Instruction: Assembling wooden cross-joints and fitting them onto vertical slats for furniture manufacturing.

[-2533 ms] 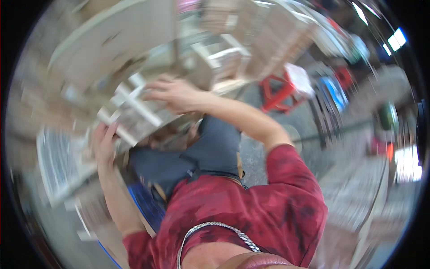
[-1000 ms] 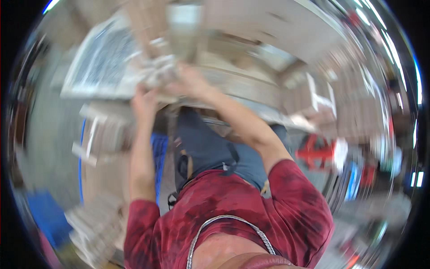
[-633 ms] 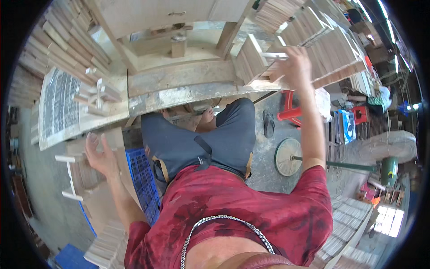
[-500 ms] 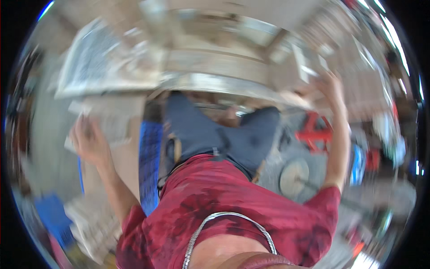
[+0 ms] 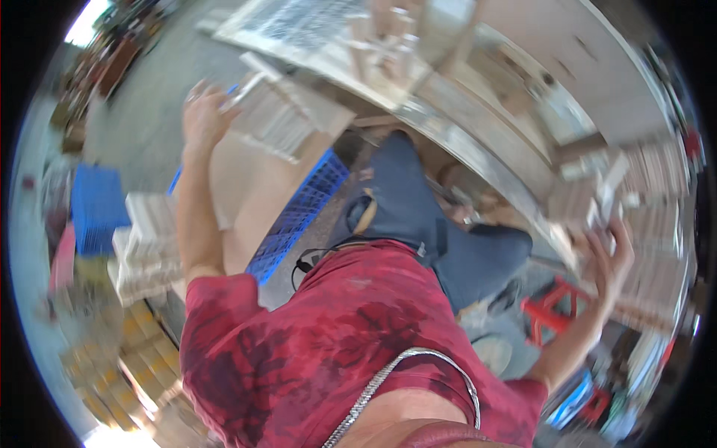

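Note:
My left hand (image 5: 205,119) is at the left edge of a pile of thin pale flat pieces (image 5: 275,119). Its fingers are partly curled and smeared, so any hold on a piece is unclear. The pile lies on a brown cardboard sheet (image 5: 250,175) over a blue plastic crate (image 5: 302,209). Far to the right, my right hand (image 5: 614,257) is closed around small pale pieces (image 5: 600,213). It is beside stacked brown boards (image 5: 653,224) at the right end of the workbench. Blur hides the exact shape of what it grips.
A wooden workbench (image 5: 478,119) runs across in front, with a pale framed panel (image 5: 287,26) at its far left. A red stool (image 5: 551,310) stands below my right arm. Blue crates (image 5: 101,209), pale stacked blocks (image 5: 146,239) and cartons (image 5: 138,336) are at left.
The view has swung, so the bench now slants down to the right. My left hand has gone from over the pale pile to its edge. My right hand has closed on pale pieces.

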A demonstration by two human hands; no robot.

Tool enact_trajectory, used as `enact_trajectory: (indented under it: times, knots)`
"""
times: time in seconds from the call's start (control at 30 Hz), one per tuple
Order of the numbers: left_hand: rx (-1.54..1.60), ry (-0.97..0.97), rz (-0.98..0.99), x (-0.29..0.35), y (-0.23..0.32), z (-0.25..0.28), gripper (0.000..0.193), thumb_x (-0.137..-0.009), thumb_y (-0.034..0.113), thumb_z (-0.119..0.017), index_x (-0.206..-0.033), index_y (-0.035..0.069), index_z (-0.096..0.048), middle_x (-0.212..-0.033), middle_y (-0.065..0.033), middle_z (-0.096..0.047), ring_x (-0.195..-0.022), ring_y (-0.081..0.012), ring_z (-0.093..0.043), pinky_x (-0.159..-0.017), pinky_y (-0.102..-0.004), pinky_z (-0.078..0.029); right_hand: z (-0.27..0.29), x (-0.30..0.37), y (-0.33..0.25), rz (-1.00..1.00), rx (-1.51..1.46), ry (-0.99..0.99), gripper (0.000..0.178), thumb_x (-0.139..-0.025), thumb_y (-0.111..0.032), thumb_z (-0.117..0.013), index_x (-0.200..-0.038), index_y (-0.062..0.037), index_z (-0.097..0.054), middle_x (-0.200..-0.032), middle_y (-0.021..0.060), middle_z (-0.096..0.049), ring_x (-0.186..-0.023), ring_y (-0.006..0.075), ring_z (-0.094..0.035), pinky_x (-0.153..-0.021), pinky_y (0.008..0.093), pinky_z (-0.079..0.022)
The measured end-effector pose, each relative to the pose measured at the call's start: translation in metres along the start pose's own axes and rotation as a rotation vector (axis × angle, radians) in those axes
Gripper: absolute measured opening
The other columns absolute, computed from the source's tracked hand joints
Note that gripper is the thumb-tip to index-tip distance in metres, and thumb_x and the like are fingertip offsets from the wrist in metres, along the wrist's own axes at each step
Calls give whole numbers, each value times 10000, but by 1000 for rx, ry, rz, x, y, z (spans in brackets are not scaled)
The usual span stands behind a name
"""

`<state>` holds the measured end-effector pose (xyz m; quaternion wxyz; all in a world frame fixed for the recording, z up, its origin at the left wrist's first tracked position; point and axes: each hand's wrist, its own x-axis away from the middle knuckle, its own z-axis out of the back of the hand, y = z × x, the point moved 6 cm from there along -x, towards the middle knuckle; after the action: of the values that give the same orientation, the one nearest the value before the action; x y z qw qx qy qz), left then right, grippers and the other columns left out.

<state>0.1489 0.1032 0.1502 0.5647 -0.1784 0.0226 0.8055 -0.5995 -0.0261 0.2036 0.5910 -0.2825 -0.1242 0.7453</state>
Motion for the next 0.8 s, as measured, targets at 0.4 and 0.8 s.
enact_trajectory:
  times: [0.4,0.8]
  knots:
    - [1024,23,24,56,100,88,216,-907,202,-723,-1055,50,-770,-936,-34,-735,-766,-66,-619,-644,-226,-478,-243,6,-91,-295,-906,-480,206,-900,-149,-777,-1011,17,-726,-784,40,-711,-700,72,-654,-621,227,-497]
    - [1280,-218,-752,46,359,44,249,-861,214,-771,-1011,19,-737,-847,-149,-713,-801,-308,-672,-763,-386,-513,-245,46,-80,-360,-1042,-352,208,-873,-127,-813,-974,16,-702,-765,41,-685,-704,112,-641,-643,272,-518]
